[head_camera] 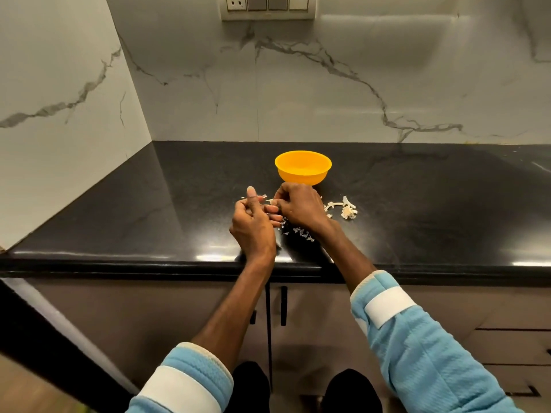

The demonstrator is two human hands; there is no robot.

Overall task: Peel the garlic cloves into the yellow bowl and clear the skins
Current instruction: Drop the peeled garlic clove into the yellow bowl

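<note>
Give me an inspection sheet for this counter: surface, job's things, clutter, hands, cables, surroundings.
Surface: black countertop, glossy, glare near the front edge.
Job's things: yellow bowl upright behind the hands, contents not visible; small pale piece, likely a garlic clove, between the hands.
Clutter: garlic skins right of the hands, more flakes beneath the right wrist.
Hands: right hand pinches the garlic clove; left hand meets it, thumb raised, grip unclear.
Cables: nothing seen.
Surroundings: marble wall behind, switch panel on it, cabinet doors below.
</note>
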